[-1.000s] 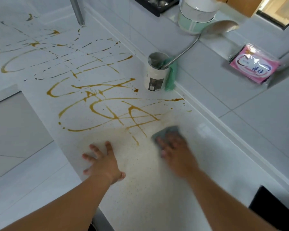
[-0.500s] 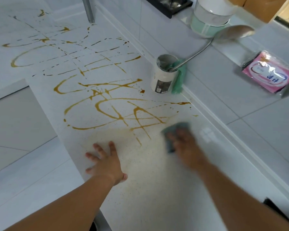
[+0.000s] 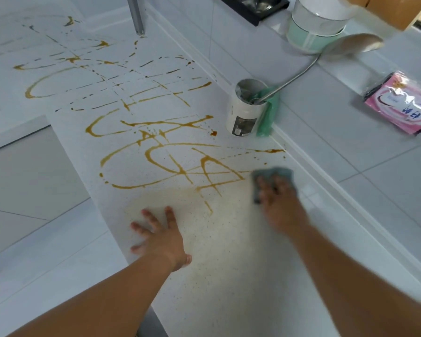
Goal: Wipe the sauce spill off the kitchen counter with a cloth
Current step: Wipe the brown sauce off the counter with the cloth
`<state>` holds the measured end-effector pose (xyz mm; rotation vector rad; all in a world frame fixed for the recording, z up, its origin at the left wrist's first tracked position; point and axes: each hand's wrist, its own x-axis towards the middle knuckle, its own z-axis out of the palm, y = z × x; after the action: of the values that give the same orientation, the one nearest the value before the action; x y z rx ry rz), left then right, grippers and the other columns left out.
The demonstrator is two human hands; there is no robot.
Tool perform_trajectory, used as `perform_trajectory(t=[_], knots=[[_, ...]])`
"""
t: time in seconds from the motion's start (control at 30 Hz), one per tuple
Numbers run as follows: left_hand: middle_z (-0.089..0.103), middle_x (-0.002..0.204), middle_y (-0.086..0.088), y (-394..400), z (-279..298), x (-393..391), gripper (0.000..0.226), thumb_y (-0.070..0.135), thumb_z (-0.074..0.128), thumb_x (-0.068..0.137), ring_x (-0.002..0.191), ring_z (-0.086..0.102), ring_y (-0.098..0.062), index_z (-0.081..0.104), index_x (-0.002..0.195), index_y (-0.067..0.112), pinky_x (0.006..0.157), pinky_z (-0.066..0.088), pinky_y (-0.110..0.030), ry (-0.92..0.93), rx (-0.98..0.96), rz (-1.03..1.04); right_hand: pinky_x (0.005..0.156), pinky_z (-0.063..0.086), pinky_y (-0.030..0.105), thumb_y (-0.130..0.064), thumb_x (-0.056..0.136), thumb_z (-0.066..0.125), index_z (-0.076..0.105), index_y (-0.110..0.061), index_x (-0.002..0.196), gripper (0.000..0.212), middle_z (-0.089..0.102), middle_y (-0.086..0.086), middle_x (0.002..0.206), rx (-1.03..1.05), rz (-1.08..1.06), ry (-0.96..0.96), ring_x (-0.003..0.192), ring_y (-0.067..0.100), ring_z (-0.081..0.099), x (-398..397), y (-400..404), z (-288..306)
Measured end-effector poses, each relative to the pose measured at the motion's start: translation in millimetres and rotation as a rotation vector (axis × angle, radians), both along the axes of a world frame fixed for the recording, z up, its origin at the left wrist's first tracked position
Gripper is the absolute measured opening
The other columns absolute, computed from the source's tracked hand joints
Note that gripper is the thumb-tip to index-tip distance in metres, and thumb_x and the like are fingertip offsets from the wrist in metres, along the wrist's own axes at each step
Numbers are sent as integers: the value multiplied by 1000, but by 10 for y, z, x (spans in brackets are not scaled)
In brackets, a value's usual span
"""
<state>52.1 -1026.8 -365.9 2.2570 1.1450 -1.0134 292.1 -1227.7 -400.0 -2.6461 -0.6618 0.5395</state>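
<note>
Mid-wipe: your right hand [image 3: 278, 203] pressed the cloth [image 3: 271, 176] flat-fingered, left hand [image 3: 159, 235] splayed on worktop [image 3: 229, 276]; thick sauce [image 3: 156, 152] ahead of both hands probably needed the next forward strokes.

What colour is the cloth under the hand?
The cloth is a dull blue-grey, seen in the head view under the right hand.

Grey-green cloth [image 3: 272, 176] flat on the white speckled counter [image 3: 229, 276], at the near right end of the sauce spill [image 3: 156, 152], brown looping lines, faint smeared haze nearest the cloth
</note>
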Motion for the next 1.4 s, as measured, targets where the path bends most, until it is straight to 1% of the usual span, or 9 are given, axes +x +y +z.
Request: perform_trajectory(t=[0.17,0.4,0.67,0.8,0.9,1.03,1.1,1.27,1.4], knots=[[-46,151,-30,2,-31,20,142,56,82,78,143,-23,-64,-33,155,24,109,30,-77,11,-4,19,128,6,56,-49,111,21,12,-35,167,58,7,13,175,-185,-225,23,161,36,3,338,207,-18],[-45,151,-32,7,-17,13,147,57,84,73,143,-20,-66,-33,155,23,108,30,-78,9,4,40,129,-4,52,-51,100,14,1,-56,161,63,-3,-5,175,-194,363,-43,162,26,-9,-1349,482,-84],[-42,153,-31,34,27,-55,132,50,77,84,144,-20,-65,-29,157,25,109,32,-76,-31,-14,-3,127,-5,56,-61,102,21,-3,-40,166,71,-11,9,175,-382,-131,-1,160,36,-10,-948,623,-81],[-30,165,-16,281,113,-262,92,52,57,95,152,-15,-52,-4,163,35,116,33,-63,-101,-123,-41,127,-1,59,-57,96,30,3,-53,163,73,-8,-1,174,-214,302,-30,161,31,-14,-2184,846,-174],[18,166,0,616,157,-518,56,35,48,98,151,22,-29,40,154,36,115,38,-48,-241,-165,-3,129,7,53,-49,99,27,21,-48,163,64,14,7,174,-172,504,-77,161,35,7,-1671,615,-70],[44,144,4,1092,180,-856,40,29,49,98,134,42,-20,59,136,37,105,45,-41,-339,-42,83,129,-4,52,-54,106,13,11,-43,166,61,1,9,176,-254,-227,72,161,34,-4,-1125,660,31],[40,146,1,1316,150,-957,44,34,54,97,136,38,-24,53,141,34,104,44,-43,-319,61,70,127,-4,56,-58,105,15,9,-44,166,63,0,10,176,-271,-282,31,161,37,-6,-1566,1045,-10],[-8,170,-2,1803,62,-980,111,66,70,83,156,3,-37,1,163,33,116,32,-56,-147,152,20,126,-8,56,-64,99,29,13,-52,162,66,7,-1,176,-129,434,-21,161,31,-10,-2960,1577,-125],[-33,166,0,1924,-4,-829,131,64,77,79,158,-8,-35,-21,160,32,119,27,-59,-90,61,-12,129,6,52,-50,107,34,33,-39,162,56,27,5,171,-98,519,-177,160,33,14,-1988,1288,-107]])
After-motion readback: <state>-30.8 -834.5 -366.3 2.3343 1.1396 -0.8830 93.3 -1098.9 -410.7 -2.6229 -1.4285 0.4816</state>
